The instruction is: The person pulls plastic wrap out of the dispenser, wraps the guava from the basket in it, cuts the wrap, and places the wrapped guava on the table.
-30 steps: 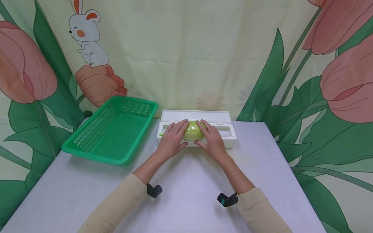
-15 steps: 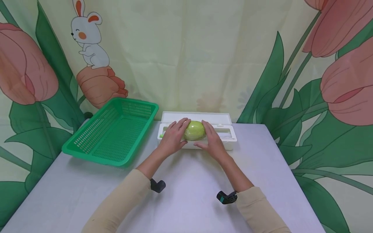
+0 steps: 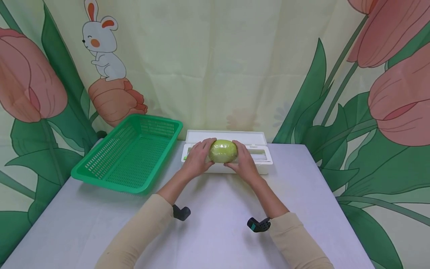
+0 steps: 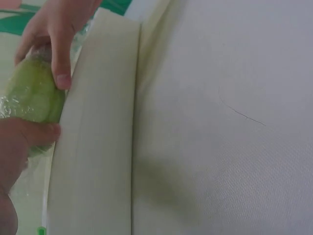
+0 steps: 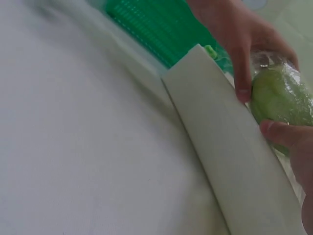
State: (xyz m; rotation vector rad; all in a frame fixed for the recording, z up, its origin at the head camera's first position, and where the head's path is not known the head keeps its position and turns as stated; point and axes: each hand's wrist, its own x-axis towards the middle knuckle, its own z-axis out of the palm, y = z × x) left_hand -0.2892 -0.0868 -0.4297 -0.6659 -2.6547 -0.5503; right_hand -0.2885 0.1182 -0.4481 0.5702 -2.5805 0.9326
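Observation:
A pale green, rounded fruit or vegetable (image 3: 223, 151) in shiny cling film is held between both hands, over a white cling film dispenser (image 3: 235, 169) with its lid up. My left hand (image 3: 197, 158) grips its left end, thumb along the near side and fingers over the far side. On the right end, my right hand (image 3: 246, 161) grips it the same way. Both thumbs lie on the wrapped produce close to the dispenser's front edge in the left wrist view. Loose clear film shows around the produce (image 5: 283, 95) in the right wrist view.
A green perforated basket (image 3: 134, 149) stands to the left of the dispenser. The dispenser's raised lid (image 3: 226, 137) is at the back, near the printed curtain (image 3: 215, 74). A green cutter tab (image 5: 211, 52) sits at one end of the dispenser. A white cloth covers the table (image 3: 218, 231).
The fingers have slid from on top of the produce to its two ends, and the thumbs now hold its near side. The produce has turned and shifted slightly.

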